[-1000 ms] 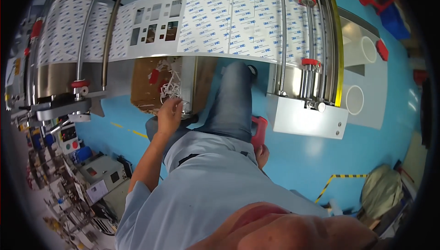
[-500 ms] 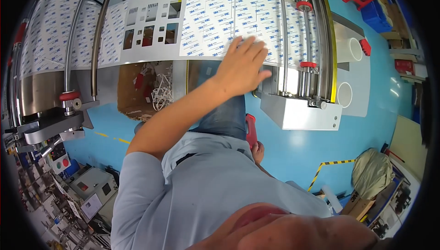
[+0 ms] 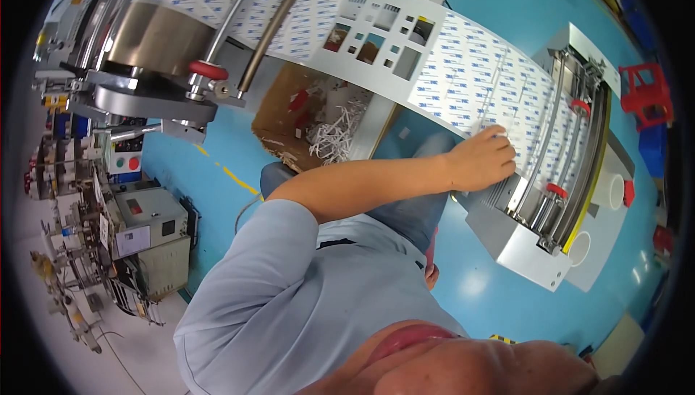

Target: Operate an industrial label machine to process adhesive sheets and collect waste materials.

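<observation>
My left arm crosses in front of me, and my left hand (image 3: 481, 159) lies at the near edge of a wide white sheet (image 3: 478, 69) printed with small blue marks. Its fingers are bent and drawn together, the index finger over the sheet's edge; what they grip, if anything, is hidden. The sheet runs between a roller unit on each side and has a grey section (image 3: 380, 33) with rectangular cut-outs. Low beside my thigh, my right hand (image 3: 432, 277) shows only in part, fingers curled against a red plastic object (image 3: 432, 250) that is mostly covered by my body.
A cardboard box (image 3: 279, 116) with white paper strips sits under the sheet. The left roller unit (image 3: 156, 102) and right roller unit (image 3: 521, 250) carry metal bars with red collars. White tubes (image 3: 579, 248) stand beyond the right unit. A red stool (image 3: 644, 96) is at far right.
My left hand has gone from lying spread on the sheet to bent fingers at its near edge. The view has turned, so the machine appears tilted and farther right.
</observation>
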{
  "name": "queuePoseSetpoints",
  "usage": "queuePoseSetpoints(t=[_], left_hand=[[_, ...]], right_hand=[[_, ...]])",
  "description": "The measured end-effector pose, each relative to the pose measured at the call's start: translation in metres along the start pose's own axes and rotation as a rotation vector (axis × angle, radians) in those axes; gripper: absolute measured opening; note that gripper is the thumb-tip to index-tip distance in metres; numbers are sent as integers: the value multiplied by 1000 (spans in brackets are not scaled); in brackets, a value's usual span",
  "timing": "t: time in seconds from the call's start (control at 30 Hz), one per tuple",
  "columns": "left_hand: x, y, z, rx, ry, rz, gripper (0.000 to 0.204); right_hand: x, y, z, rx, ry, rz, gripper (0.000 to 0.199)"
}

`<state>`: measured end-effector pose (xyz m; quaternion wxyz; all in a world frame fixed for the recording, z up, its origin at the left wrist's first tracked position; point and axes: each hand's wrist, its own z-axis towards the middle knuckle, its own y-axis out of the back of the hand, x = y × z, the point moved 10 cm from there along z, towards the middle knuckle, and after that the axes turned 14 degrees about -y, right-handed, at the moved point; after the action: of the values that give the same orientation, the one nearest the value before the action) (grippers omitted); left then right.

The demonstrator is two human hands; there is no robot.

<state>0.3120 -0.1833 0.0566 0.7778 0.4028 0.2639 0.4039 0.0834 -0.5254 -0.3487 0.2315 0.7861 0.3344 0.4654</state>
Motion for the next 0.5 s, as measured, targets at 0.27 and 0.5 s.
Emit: queuePoseSetpoints(t=[0.27, 0.5], left_hand=[[13, 15, 10, -152, 43, -24, 20], [44, -21, 27, 103, 197, -26, 26]], right_hand=[[-1, -16, 14, 72, -9, -2, 41], [0, -20, 17, 105, -38, -17, 41]])
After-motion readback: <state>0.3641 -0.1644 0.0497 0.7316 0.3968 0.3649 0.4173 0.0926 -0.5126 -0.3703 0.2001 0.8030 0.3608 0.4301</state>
